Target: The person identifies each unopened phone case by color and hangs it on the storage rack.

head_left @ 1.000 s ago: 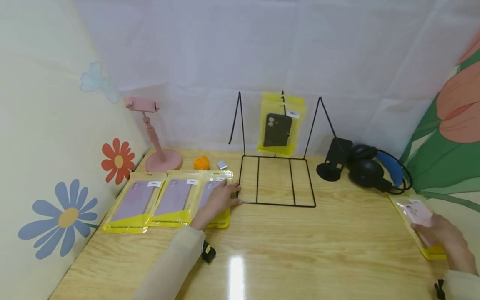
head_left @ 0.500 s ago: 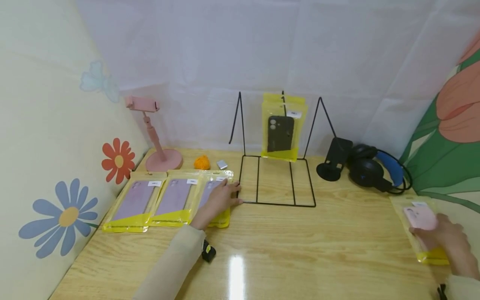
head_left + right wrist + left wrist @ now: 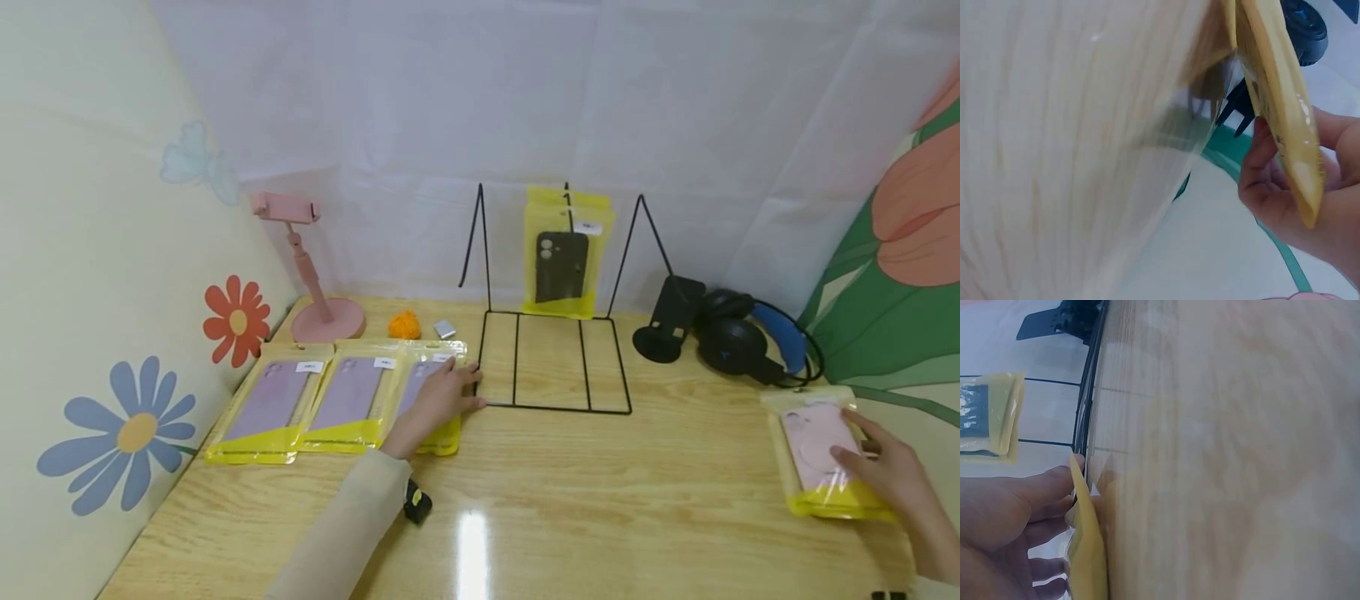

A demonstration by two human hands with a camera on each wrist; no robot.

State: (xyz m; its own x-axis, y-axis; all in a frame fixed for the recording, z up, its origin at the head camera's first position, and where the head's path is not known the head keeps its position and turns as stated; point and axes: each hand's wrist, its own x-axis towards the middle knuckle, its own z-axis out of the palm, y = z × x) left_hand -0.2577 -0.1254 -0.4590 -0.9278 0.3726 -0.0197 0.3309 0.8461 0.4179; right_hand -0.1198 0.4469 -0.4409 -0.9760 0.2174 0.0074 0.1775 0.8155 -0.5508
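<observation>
My left hand (image 3: 441, 397) lies flat with straight fingers on the rightmost of three yellow packages (image 3: 429, 392) holding purple phone cases, next to the black wire rack (image 3: 553, 360). In the left wrist view the left hand (image 3: 1013, 512) rests on that package's yellow edge (image 3: 1088, 550), by the rack's base wire (image 3: 1088, 406). At the table's right edge my right hand (image 3: 888, 477) grips a yellow package with a pink phone case (image 3: 816, 440). The right wrist view shows this package (image 3: 1279, 106) tilted up off the table, with the right hand (image 3: 1285, 206) curled under it.
A yellow package with a black case (image 3: 566, 262) hangs on the rack. Two more purple-case packages (image 3: 270, 404) (image 3: 351, 398) lie to the left. At the back stand a pink phone holder (image 3: 313, 283), an orange ball (image 3: 403, 325), a black stand (image 3: 667, 321) and headphones (image 3: 742, 337).
My right hand has brought the pink-case package leftward, further onto the table. The hanging black-case package has swung slightly. My left hand has stayed in place.
</observation>
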